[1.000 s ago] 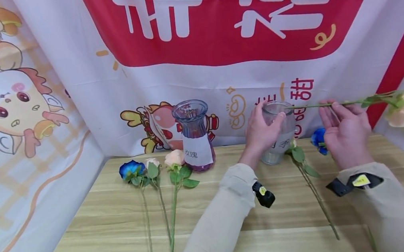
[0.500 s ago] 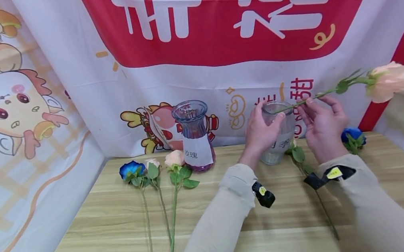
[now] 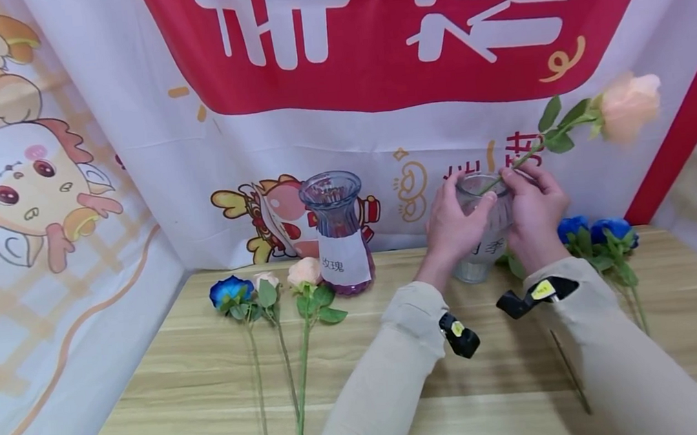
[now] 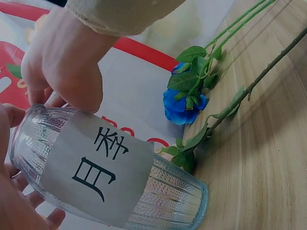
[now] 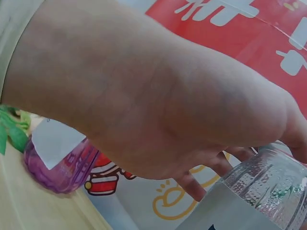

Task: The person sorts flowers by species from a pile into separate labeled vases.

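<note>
My left hand [image 3: 457, 230] grips the clear ribbed glass vase [image 3: 473, 273] just below its rim, thumb toward me. In the left wrist view a white label [image 4: 98, 167] with black characters wraps the vase. My right hand [image 3: 533, 212] pinches the green stem of a peach rose [image 3: 630, 108] at the vase's right rim. Its bloom points up and to the right, and the stem slants down into the vase mouth. In the right wrist view the hand covers most of the frame, with the vase's ribbed neck [image 5: 271, 179] at lower right.
A blue-to-purple labelled vase [image 3: 341, 242] stands left of the hands. Before it lie a blue rose [image 3: 231, 293], a small pale rose and a peach rose [image 3: 303, 273]. Two blue roses [image 3: 614, 232] and another stem lie at right. A printed cloth [image 3: 378, 132] hangs behind the wooden table.
The right hand has moved left to the vase, bringing the peach rose from nearly level to a steep slant with its stem end in the mouth. The left hand stays on the vase.
</note>
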### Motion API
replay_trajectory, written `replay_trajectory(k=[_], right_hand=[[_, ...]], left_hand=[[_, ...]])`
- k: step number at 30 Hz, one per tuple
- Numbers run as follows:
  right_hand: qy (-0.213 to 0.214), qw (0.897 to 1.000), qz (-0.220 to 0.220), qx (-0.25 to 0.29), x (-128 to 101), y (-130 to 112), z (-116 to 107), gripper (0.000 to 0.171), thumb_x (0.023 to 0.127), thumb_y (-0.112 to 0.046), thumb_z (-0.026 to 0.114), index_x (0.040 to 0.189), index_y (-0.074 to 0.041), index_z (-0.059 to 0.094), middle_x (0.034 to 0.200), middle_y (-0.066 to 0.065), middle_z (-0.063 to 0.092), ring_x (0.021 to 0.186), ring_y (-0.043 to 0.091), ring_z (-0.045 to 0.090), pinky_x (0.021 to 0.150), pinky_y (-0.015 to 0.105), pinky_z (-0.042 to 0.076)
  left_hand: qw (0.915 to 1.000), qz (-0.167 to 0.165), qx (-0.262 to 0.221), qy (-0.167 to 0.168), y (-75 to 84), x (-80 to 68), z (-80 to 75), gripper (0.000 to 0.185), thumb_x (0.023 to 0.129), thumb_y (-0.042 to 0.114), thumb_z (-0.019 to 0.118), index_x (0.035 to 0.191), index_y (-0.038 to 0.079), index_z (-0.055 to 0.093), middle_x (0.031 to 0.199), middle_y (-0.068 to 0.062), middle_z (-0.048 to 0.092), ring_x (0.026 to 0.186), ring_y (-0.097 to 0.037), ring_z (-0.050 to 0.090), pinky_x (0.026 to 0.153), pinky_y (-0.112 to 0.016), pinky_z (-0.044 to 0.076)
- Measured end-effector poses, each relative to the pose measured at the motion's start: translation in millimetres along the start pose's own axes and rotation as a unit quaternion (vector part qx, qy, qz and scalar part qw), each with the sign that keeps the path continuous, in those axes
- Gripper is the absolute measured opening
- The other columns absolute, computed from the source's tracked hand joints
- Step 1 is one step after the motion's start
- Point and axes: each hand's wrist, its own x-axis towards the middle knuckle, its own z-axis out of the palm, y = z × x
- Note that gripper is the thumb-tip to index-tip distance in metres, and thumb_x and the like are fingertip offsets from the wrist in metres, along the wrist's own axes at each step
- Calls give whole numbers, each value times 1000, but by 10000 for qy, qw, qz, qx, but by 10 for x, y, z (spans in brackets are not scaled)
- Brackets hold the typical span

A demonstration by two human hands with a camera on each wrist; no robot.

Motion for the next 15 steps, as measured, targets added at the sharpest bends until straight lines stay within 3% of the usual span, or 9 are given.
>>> replay_trajectory(k=[7,15], right_hand=[[40,9976,31,-694,6,-2,7,34,96,-13,78,131,-11,77,116,-1,79,118,15,69,116,29,52],[109,9927,68,-1197,-11,-25,14,37,97,-16,78,134,-18,75,136,2,75,133,16,64,119,28,48]], left_hand=[[10000,-4,72,40,17,-8,12,65,101,50,64,160,35,41,162,8,50,147,-18,51,122,-53,36],[10000,-10,64,39,10,-10,12,65,102,51,64,160,36,41,163,10,48,149,-17,49,123,-54,34]])
